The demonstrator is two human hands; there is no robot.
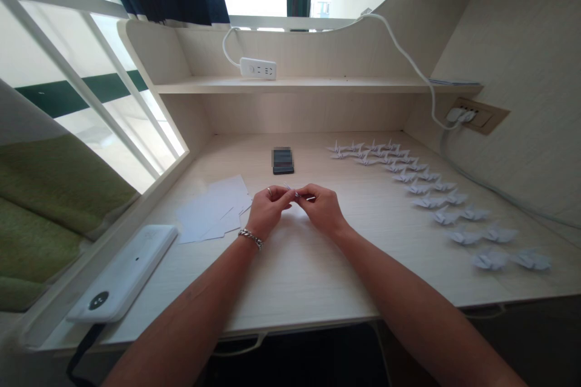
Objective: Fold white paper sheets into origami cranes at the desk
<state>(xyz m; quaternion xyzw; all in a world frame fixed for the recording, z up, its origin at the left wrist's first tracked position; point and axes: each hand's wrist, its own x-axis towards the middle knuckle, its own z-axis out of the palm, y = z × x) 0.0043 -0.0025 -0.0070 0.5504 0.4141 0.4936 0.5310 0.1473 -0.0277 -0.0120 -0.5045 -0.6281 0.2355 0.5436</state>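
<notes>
My left hand (pixel 267 208) and my right hand (pixel 320 205) meet above the middle of the desk, fingers pinched together. Between the fingertips is a small piece of folded paper (pixel 296 195), mostly hidden by the fingers; its exact shape cannot be made out. To the left of my left hand lie several loose white paper sheets (pixel 209 208), overlapping on the desktop. Folded white paper cranes (pixel 417 187) stand in rows on the right side of the desk, apart from my right hand. Beyond my hands rests a dark phone (pixel 283 161).
A white power bank (pixel 127 272) with a dark strap lies along the left edge of the desk (pixel 299 278). On the shelf (pixel 318 83) at the back is a white power strip (pixel 258 68). A white cable (pixel 403 51) runs down to a wall socket (pixel 481 116) at right.
</notes>
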